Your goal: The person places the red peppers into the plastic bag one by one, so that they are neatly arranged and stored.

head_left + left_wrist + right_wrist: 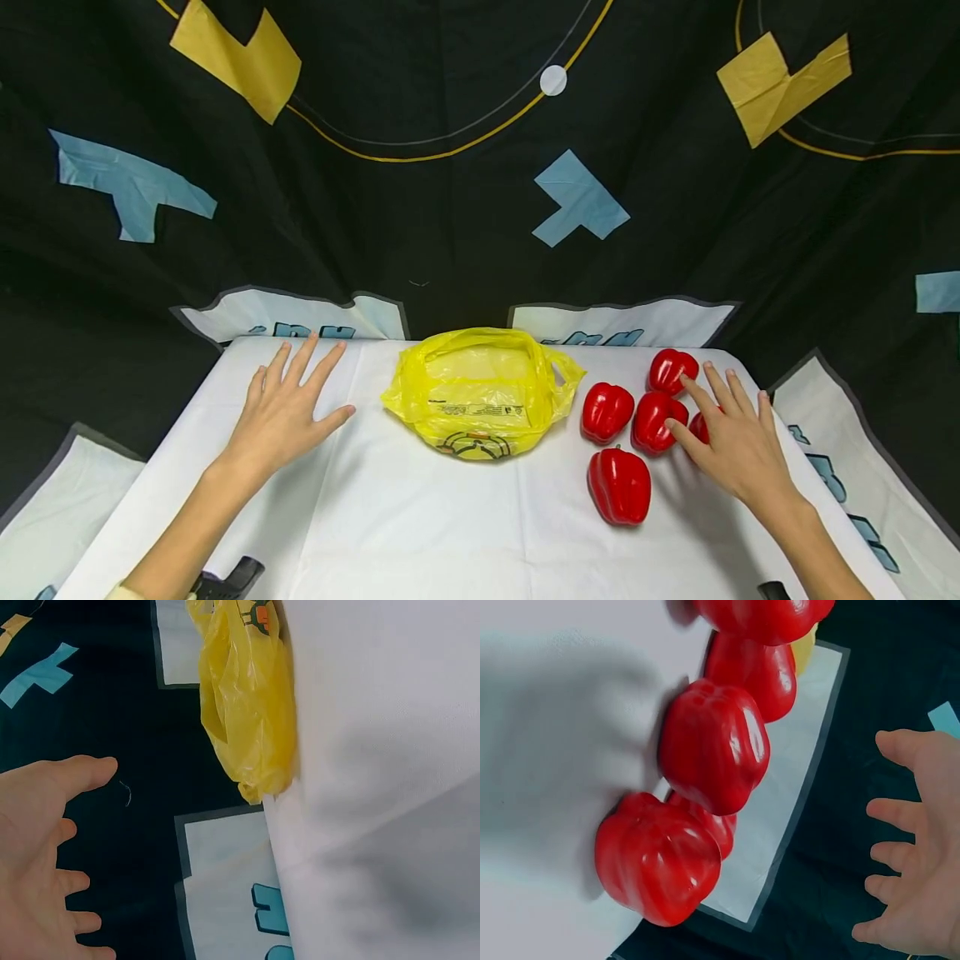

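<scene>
A yellow plastic bag (480, 387) stands on the white table, its top spread wide and a handle loop sticking out to the right. My left hand (281, 412) hovers over the table to the left of the bag, fingers spread and holding nothing. Several shiny red bell peppers (619, 486) lie to the bag's right. Above the rightmost of them is my right hand (731, 442), also spread and without a thing in it; it partly hides one pepper (699, 428). The right wrist view shows the peppers (714, 746) apart from the right hand (922, 847).
The white table (412, 533) ends at the back against a black cloth (450, 233) with yellow, blue and white shapes. Dark device parts (232, 579) show near the left wrist at the bottom edge.
</scene>
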The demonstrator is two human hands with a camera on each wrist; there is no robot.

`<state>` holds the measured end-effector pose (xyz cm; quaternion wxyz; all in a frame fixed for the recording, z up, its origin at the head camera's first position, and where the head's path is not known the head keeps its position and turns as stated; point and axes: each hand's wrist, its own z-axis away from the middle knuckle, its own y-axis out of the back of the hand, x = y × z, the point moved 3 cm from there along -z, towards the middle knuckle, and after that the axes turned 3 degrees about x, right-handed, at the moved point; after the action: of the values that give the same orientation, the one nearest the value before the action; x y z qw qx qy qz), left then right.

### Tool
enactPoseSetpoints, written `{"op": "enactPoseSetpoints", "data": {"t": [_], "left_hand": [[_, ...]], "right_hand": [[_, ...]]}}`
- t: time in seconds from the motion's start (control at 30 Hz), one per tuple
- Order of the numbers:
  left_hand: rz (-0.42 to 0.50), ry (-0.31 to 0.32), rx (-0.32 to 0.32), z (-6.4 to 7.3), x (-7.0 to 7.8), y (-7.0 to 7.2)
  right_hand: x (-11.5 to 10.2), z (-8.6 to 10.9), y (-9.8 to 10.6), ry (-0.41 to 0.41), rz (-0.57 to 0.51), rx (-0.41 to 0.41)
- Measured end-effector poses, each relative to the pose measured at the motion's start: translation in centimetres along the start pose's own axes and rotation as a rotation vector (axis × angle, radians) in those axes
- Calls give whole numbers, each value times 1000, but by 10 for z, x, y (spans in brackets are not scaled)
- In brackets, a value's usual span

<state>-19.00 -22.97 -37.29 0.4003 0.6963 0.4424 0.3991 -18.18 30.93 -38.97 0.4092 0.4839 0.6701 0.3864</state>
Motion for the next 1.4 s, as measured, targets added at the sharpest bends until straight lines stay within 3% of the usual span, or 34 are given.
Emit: {"op": "enactPoseSetpoints", "data": {"t": [0.13, 0.3, 0.6, 1.0, 1.13, 1.3, 1.4], "left_hand": [[53, -10, 19, 0, 6, -1], [135, 21, 31, -2, 8, -7], [357, 85, -59, -3, 1, -40], [570, 103, 21, -11, 3, -74], [663, 160, 2, -17, 0, -85], [801, 282, -58, -21, -5, -98], [831, 333, -86, -21, -9, -105]], "right_hand": [[-2, 2, 2, -11, -32, 32], [-4, 6, 2, -23, -69, 44], [-11, 19, -1, -110, -176, 24], [-16, 32, -9, -123, -318, 49], [-16, 35, -12, -172, -371, 20], [-16, 39, -17, -271, -462, -50], [-16, 41, -22, -304, -511, -72]]}}
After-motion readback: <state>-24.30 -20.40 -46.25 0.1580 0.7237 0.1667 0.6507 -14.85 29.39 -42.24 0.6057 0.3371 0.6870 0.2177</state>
